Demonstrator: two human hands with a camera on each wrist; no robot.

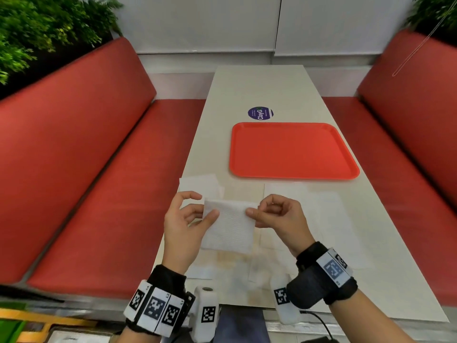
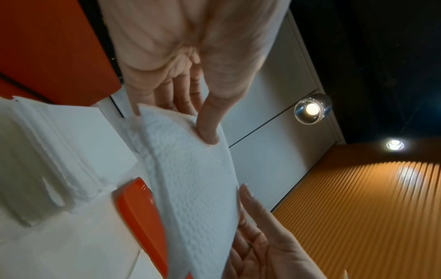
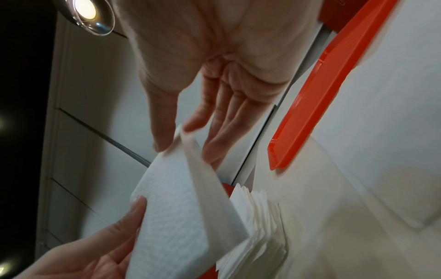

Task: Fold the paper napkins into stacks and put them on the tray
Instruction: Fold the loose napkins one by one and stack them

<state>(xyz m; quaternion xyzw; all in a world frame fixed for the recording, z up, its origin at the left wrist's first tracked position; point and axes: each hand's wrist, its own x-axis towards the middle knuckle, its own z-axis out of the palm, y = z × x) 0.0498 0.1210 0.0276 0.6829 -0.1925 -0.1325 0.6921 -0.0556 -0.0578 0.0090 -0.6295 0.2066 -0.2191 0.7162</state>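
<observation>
A white embossed paper napkin (image 1: 227, 226) hangs in the air above the near part of the table, held by both hands. My left hand (image 1: 206, 205) pinches its left edge, with the thumb (image 2: 210, 120) on the top face and the fingers behind. My right hand (image 1: 254, 210) pinches the right edge between thumb (image 3: 164, 122) and fingers. In the right wrist view the napkin (image 3: 171, 217) shows two layers parting near my fingers. The orange tray (image 1: 291, 151) lies farther out on the table with nothing on it.
A small pile of white napkins (image 1: 200, 185) sits by the table's left edge, behind my left hand. More napkins (image 1: 309, 206) lie flat under and beyond my right hand. A round purple sticker (image 1: 260, 113) lies past the tray. Red benches (image 1: 99, 169) flank the table.
</observation>
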